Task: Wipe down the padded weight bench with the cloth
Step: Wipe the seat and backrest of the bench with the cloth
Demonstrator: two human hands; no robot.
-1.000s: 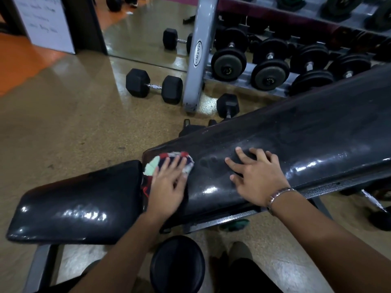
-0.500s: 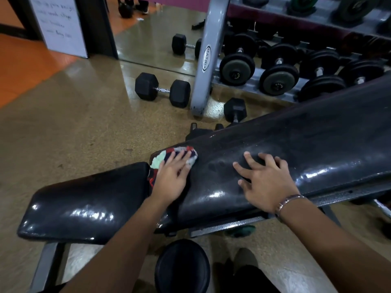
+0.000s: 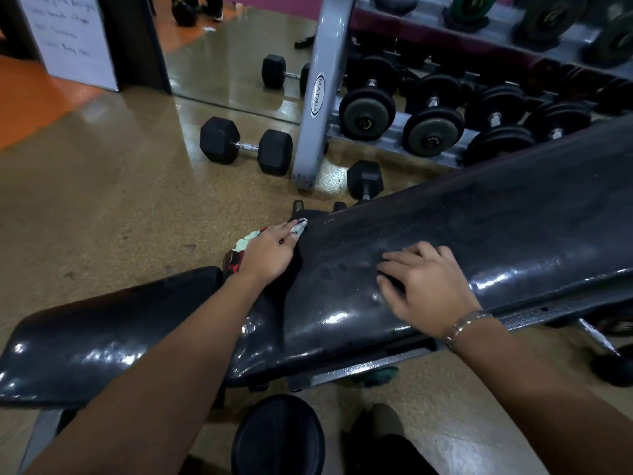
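Cloth working the low end of the inclined backrest.

The patterned cloth [image 3: 251, 240] is lying at frame centre, pressed flat under the left hand [image 3: 265, 257] against the lower far corner of the black backrest pad [image 3: 479, 234]. That pad's long axis is climbing toward the upper right, so most unwiped vinyl is lying rightward of the cloth. The right hand [image 3: 424, 289], open and spread, is bracing on the pad nearer that stretch. The seat pad [image 3: 113, 323] is sitting lower left, a hex dumbbell [image 3: 246, 145] on the floor beyond.
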